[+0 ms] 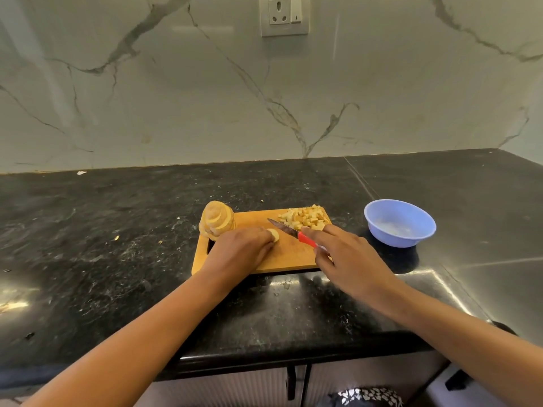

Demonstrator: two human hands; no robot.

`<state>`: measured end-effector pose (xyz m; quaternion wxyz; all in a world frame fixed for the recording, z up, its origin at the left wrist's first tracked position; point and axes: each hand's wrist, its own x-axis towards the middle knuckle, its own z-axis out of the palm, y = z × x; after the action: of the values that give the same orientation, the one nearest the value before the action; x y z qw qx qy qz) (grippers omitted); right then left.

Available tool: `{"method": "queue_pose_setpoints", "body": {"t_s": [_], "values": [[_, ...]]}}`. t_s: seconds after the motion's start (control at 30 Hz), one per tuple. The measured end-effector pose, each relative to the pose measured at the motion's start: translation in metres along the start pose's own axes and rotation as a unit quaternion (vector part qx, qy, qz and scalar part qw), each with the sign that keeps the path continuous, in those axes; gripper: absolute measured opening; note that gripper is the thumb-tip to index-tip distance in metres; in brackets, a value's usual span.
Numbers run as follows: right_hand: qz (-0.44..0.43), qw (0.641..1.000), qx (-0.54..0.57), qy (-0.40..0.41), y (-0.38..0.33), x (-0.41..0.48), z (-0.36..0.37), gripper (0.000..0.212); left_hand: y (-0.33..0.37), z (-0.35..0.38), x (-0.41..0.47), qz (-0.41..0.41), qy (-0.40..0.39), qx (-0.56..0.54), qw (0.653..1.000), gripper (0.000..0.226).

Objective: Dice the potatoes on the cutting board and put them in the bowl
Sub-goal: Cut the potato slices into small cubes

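One heap of pale diced potato cubes [305,220] on the rectangular wooden cutting board [282,257], far right corner. Stack of potato slices [216,224], far left corner: undiced. Light-blue plastic bowl [393,240], right of board: apparently empty. Left hand [241,248] holds a potato piece [274,235] mid-board; right hand [340,254] grips red-handled knife [289,230].

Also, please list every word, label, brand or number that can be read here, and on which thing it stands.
None can be read.
The switch beside the wall socket bears one small dark mark, too small to read.
The knife, bowl and cutting board show no lettering.
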<state>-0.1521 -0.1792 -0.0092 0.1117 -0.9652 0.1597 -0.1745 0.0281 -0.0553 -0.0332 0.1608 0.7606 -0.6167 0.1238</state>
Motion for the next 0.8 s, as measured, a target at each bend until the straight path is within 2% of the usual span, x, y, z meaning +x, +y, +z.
{"method": "queue_pose_setpoints", "body": {"t_s": [0.23,0.43,0.57,0.8], "values": [[-0.003,1.000,-0.030,-0.004,-0.002,-0.002,-0.004,0.048,0.000,-0.003,-0.011,-0.003,0.020,-0.004,1.000,0.041],[-0.023,0.999,-0.041,-0.002,-0.007,-0.004,-0.001,0.047,0.004,-0.003,-0.014,0.002,-0.038,0.010,0.999,0.057],[-0.025,0.999,-0.033,-0.004,-0.009,-0.005,-0.002,0.046,0.001,-0.004,-0.013,0.007,-0.063,0.018,0.998,0.079],[-0.027,0.999,-0.021,-0.010,-0.011,-0.003,-0.005,0.046,0.001,-0.006,-0.012,0.012,-0.078,0.019,0.997,0.080]]}}
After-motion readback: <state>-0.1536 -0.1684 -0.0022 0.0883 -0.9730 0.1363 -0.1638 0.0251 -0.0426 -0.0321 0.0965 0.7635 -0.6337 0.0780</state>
